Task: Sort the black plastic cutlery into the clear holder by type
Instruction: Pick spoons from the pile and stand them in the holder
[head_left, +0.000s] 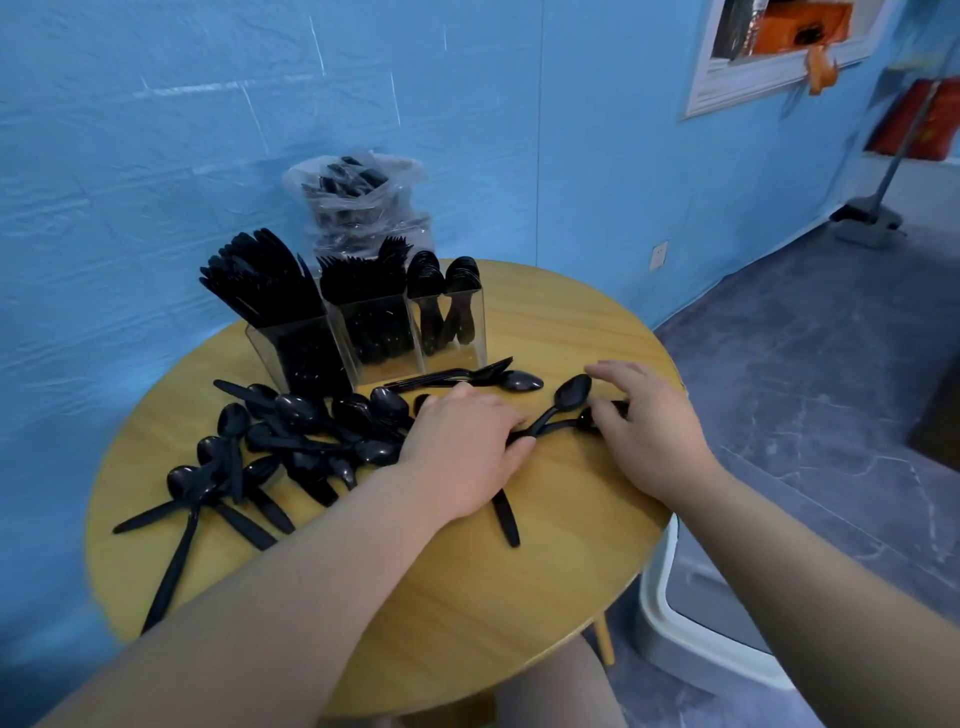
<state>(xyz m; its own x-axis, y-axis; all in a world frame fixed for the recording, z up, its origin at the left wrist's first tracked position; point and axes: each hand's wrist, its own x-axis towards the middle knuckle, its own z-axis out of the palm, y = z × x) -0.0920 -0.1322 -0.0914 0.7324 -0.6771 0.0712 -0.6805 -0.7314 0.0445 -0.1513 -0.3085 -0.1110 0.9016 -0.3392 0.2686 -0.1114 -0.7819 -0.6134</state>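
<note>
Round desk (467, 597) of pale, smooth wood grain. Near its far edge, a clear hard-walled holder (374, 338) in upright compartments, packed by type with glossy black knives (260, 280), forks (363, 275) and spoons (441, 275). Behind it, a crinkled clear plastic bag (358, 197) of more cutlery. Toward the left edge, a loose heap of glossy oval-bowled spoons (291, 441). Left hand (462, 447) laid flat mid-desk, fingers straight, pressing slim handles. Right hand (644, 426) near the right edge, fingers curled on a spoon bowl (587, 418), beside another spoon (569, 392).
</note>
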